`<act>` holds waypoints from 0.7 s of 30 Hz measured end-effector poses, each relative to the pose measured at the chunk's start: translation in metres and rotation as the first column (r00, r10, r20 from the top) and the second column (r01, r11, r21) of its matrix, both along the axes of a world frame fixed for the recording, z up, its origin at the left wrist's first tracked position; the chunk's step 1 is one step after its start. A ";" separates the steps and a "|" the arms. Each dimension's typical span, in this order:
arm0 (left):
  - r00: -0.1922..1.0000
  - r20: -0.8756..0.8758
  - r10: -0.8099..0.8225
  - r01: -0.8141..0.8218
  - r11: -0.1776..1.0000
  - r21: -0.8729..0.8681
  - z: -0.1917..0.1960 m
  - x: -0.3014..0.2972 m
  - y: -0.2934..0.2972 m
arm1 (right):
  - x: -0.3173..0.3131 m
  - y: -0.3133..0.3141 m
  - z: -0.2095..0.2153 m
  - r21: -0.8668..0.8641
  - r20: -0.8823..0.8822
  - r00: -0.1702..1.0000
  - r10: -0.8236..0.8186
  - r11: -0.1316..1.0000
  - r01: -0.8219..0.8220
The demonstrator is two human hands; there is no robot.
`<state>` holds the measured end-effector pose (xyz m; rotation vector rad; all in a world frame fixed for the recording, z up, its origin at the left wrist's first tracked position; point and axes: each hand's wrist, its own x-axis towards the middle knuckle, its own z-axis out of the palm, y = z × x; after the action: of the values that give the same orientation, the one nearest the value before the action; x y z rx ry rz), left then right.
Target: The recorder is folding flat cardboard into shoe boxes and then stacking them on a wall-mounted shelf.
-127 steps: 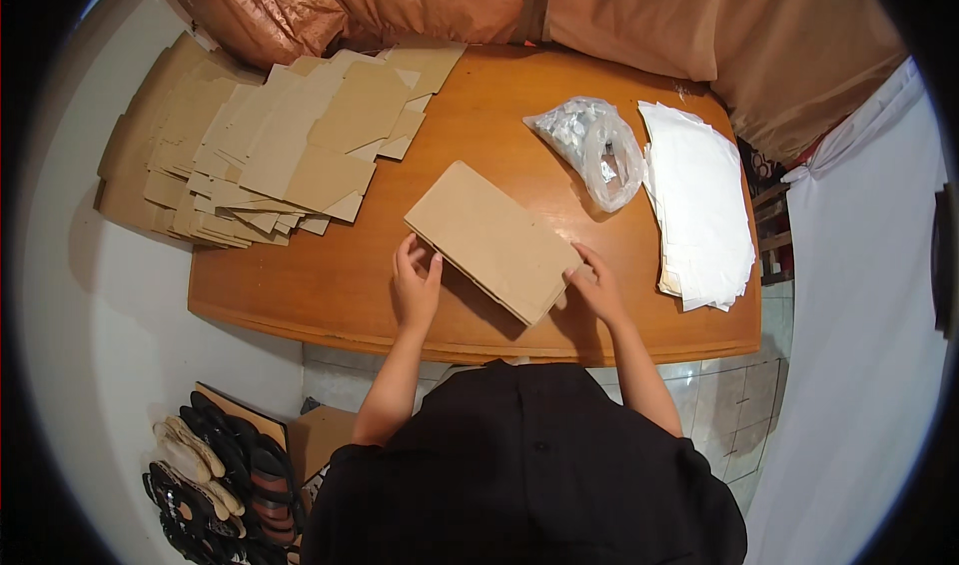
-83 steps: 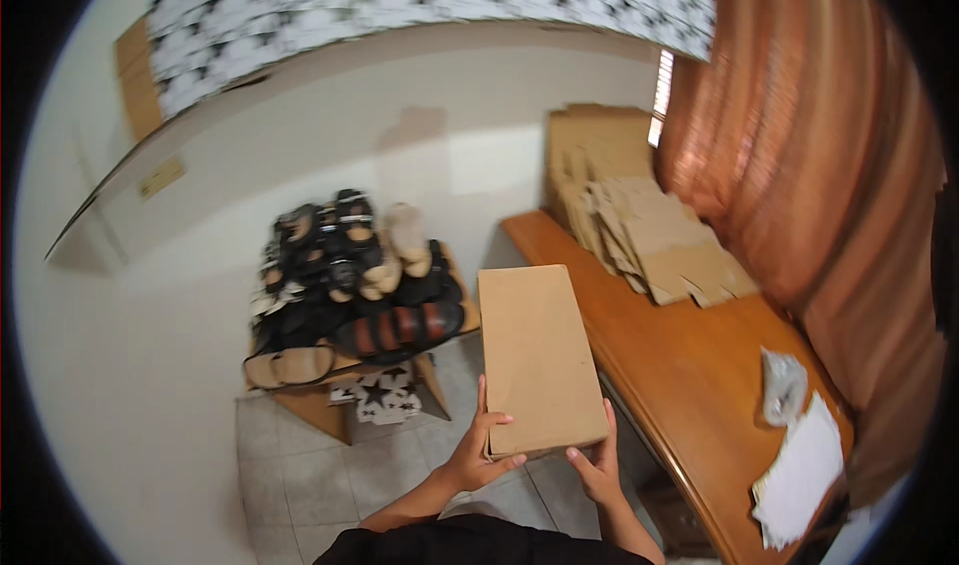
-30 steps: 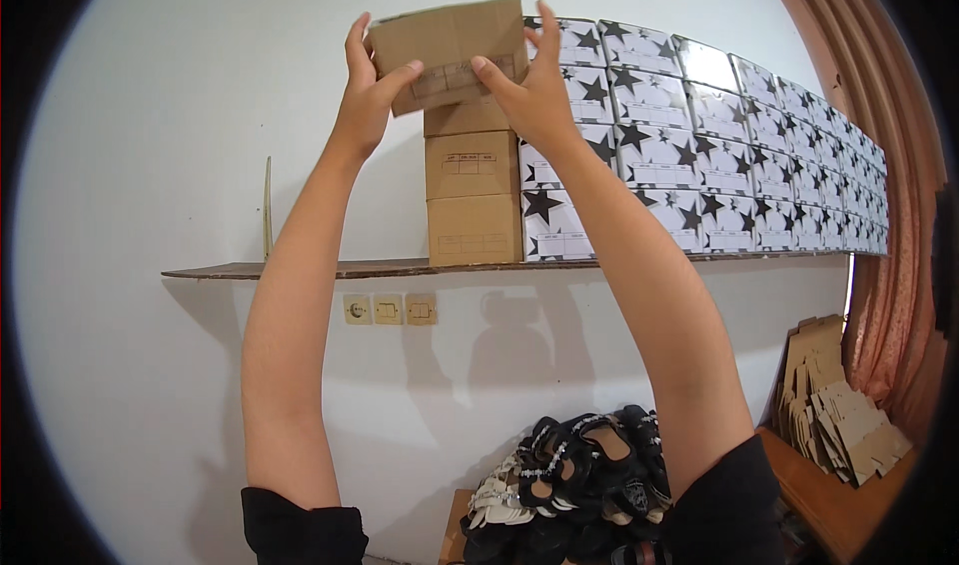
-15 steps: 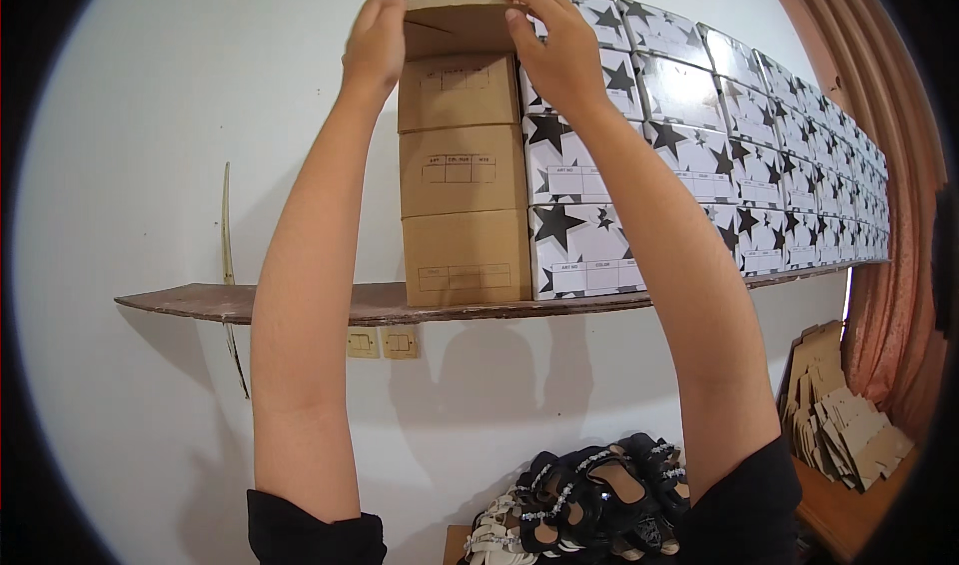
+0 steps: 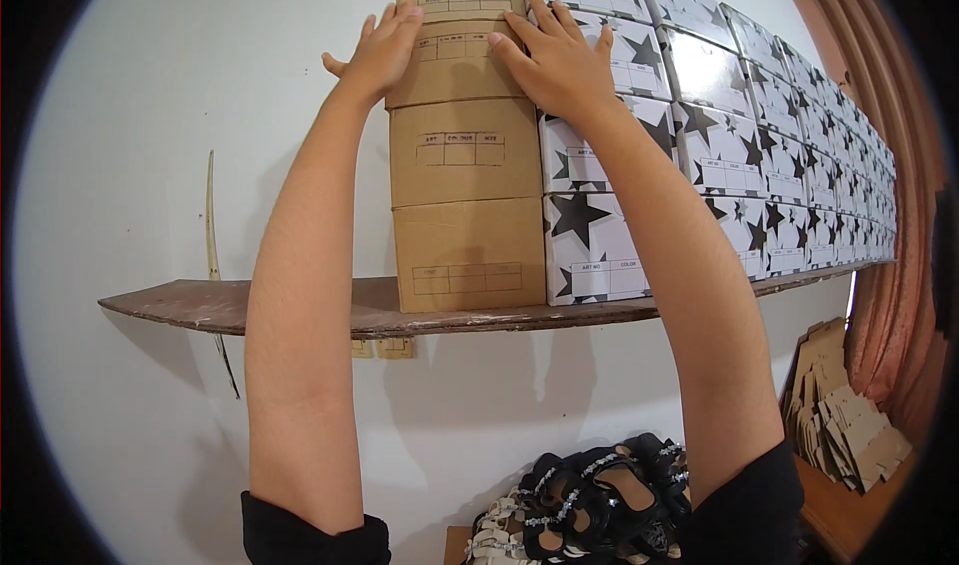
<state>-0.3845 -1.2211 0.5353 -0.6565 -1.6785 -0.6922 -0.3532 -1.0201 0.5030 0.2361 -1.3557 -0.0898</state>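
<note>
Stacking nearly done: plain cardboard shoebox seated in its column on the shelf.
Left hand (image 5: 378,50) and right hand (image 5: 561,57) press flat, fingers spread, against the cardboard shoebox (image 5: 455,62) at 12 o'clock; wooden shelf (image 5: 300,307) below, star-printed boxes (image 5: 719,155) toward 2 o'clock; only letting go seems left.

star-printed boxes (image 5: 719,145) on shelf (image 5: 300,310) | shoe pile (image 5: 589,495) | flat cardboard (image 5: 844,415)

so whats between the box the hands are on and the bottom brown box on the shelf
One more brown box, stacked directly between the touched box and the bottom box, in the head view.
</note>
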 end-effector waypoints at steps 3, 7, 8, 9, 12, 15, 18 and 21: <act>0.980 -0.076 0.186 -0.184 0.982 0.029 0.001 -0.010 0.004 | -0.003 0.001 -0.002 0.000 -0.018 0.999 -0.036 0.999 0.036; 0.981 -0.186 0.058 -0.038 0.993 0.108 -0.007 -0.021 0.011 | -0.005 -0.003 -0.003 -0.016 -0.016 0.998 -0.055 0.998 0.055; 0.960 -0.273 0.064 -0.017 0.985 0.172 -0.011 -0.023 0.013 | -0.006 -0.003 -0.003 -0.017 -0.007 0.998 -0.060 0.998 0.060; 0.962 -0.265 0.060 -0.015 0.985 0.171 -0.013 -0.023 0.011 | -0.005 -0.003 -0.003 -0.005 -0.020 0.997 -0.077 0.997 0.077; 0.945 -0.327 0.011 0.033 0.991 0.127 -0.020 -0.013 0.000 | 0.002 0.007 -0.002 0.033 -0.047 0.997 -0.053 0.998 0.055; 0.920 -0.385 0.071 -0.078 0.997 -0.002 -0.046 0.013 -0.010 | 0.025 0.006 -0.018 0.076 -0.229 0.971 0.071 0.996 -0.055; 0.784 -0.604 0.145 -0.300 0.940 -0.164 -0.098 0.062 -0.024 | 0.088 -0.003 -0.065 0.329 -0.124 0.980 0.155 0.938 -0.107; 0.825 -0.565 -0.001 -0.203 0.933 -0.297 -0.169 0.101 -0.051 | 0.122 -0.019 -0.144 0.438 0.042 0.986 0.159 0.884 -0.161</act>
<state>-0.2835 -1.2723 0.3662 -0.9083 -1.2701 -0.0891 -0.2312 -1.0393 0.3595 0.7315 -1.3019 -0.2591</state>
